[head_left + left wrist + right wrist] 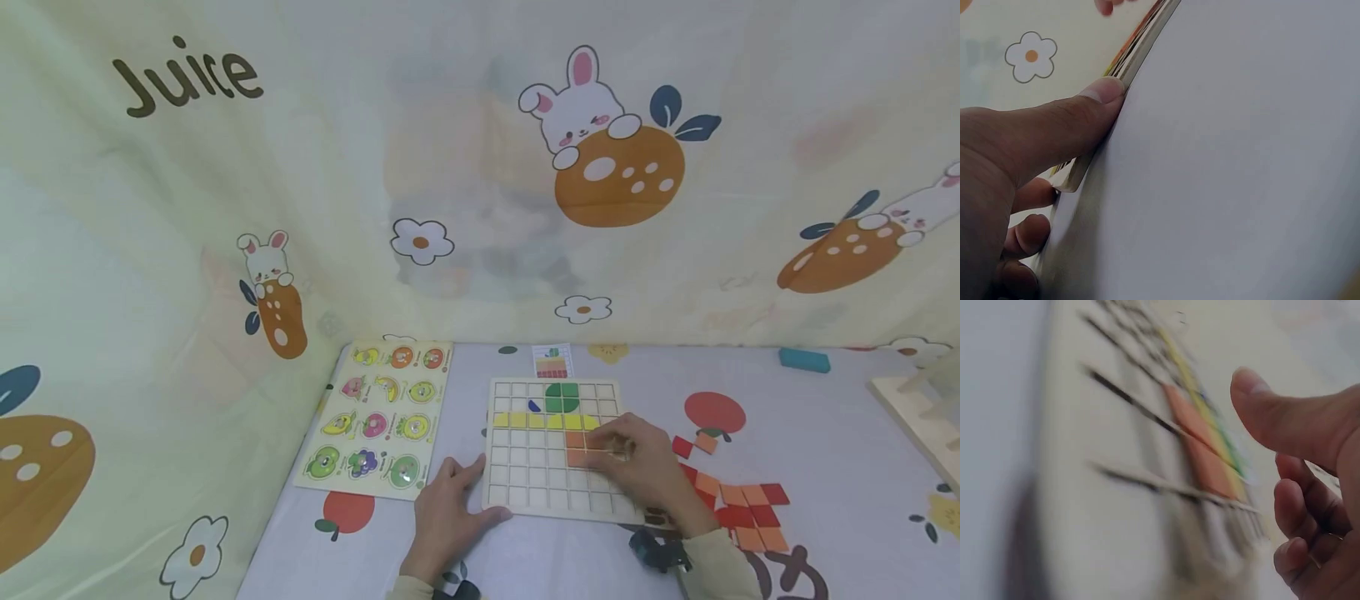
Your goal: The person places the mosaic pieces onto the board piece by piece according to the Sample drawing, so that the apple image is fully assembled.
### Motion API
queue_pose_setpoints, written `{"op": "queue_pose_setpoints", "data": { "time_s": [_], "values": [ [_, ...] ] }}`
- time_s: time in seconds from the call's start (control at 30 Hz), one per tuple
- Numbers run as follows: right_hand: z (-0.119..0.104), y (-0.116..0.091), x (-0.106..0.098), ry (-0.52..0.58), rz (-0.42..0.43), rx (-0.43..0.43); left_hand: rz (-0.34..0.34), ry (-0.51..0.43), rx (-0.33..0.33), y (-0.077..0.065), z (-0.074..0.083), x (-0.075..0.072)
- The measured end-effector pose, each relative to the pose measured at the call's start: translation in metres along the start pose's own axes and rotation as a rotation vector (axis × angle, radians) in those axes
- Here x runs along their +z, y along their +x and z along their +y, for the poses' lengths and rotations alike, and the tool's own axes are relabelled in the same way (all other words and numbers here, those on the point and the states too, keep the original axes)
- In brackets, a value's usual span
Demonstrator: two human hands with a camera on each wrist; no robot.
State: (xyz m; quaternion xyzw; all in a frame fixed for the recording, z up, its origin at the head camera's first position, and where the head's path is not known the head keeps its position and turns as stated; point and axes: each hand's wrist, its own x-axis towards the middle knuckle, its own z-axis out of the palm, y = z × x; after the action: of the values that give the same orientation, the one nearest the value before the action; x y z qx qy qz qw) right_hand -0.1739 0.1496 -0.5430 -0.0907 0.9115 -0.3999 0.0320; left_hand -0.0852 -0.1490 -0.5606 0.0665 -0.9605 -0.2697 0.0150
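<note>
Fruit board (pixel 354 487): flat, left on the surface (pixel 555 558)
Teal block (pixel 804 360): near back edge, right
Wooden piece (pixel 909 415): cut off at right
Backdrop (pixel 465 58): printed with rabbits

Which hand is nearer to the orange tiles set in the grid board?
Right. In the head view, the right hand is at the right side of those orange tiles; the left hand is farther off, at the near-left corner of the grid board.

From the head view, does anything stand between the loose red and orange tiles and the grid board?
Yes: the right-hand grip, over the right side of the grid board, lies partly between it and the loose tiles. No other obstacle shows.
</note>
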Motion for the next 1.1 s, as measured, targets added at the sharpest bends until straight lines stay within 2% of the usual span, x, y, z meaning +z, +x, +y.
{"op": "queue_pose_setpoints", "data": {
  "time_s": [0.17,0.27,0.4,0.57,1.1],
  "values": [
    [0.021,-0.005,-0.048,-0.073,0.036,0.096,-0.003,0.001,0.006,0.0,0.0,0.0],
    [0.043,-0.012,-0.076,-0.116,0.008,0.187,-0.009,0.0,0.007,0.0,0.0,0.0],
    [0.073,-0.017,-0.098,-0.167,-0.021,0.283,-0.01,0.0,0.0,0.0,0.0,-0.001],
    [0.089,-0.016,-0.106,-0.181,-0.037,0.323,-0.003,-0.001,0.005,-0.002,0.001,-0.001],
    [0.091,-0.015,-0.105,-0.125,-0.016,0.331,0.0,-0.003,0.006,-0.002,0.0,0.0]
  ]
}}
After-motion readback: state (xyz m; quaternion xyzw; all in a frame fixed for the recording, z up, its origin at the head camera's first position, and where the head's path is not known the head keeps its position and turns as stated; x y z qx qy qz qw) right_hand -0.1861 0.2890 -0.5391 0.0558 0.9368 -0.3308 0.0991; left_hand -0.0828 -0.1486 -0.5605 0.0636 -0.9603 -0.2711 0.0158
